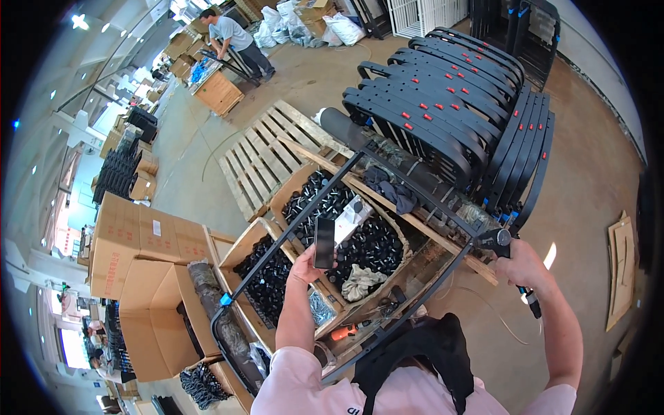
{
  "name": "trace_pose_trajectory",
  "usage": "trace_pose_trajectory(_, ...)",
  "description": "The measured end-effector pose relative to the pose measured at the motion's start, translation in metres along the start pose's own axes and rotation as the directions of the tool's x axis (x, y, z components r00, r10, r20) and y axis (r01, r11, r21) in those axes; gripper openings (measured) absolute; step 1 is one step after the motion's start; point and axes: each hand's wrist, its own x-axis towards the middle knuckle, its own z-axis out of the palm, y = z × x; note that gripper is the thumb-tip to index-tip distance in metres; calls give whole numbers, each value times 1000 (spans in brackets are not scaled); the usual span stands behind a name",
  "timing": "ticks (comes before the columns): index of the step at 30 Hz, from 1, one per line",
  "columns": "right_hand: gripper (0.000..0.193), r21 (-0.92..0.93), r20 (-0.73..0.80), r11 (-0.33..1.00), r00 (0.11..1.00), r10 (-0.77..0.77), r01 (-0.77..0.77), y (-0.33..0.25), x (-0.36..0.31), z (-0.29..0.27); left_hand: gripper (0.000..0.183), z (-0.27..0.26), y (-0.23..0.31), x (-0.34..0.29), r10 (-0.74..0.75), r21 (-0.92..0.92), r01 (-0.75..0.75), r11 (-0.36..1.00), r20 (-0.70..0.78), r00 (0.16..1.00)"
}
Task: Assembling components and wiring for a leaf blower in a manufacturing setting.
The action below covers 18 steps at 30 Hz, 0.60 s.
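My left hand is closed around a dark smartphone, held over wooden bins full of black knob-like parts. Out to the right, my right hand grips a pistol-style power driver. The driver's head is beside the corner of a black metal tube frame; whether they touch, I cannot tell. This frame lies across the bins, with a blue piece at its left corner. A white box and a pale crumpled cloth rest among the black parts.
Stacked black curved frames with red pieces stand at the far right. A wooden pallet lies beyond the bins. Cardboard cartons crowd the left. A thin hose trails over the floor. Another person bends over a crate farther off.
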Motion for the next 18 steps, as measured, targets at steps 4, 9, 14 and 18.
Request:
trace_pose_trajectory(4,21,46,-6,999,1000,-9,9,3,3,1,68,8,3,-2,59,-185,-38,982,110,992)
trace_pose_trajectory(9,24,56,-11,998,1000,18,-17,7,4,1,77,4,2,3,25,-173,-4,985,121,992)
trace_pose_trajectory(14,22,64,-32,998,999,-10,12,12,5,5,80,-12,0,6,-8,-193,37,981,151,988)
trace_pose_trajectory(18,22,40,-19,999,1000,-1,2,15,8,6,75,-14,-3,8,-28,-136,39,990,82,996)
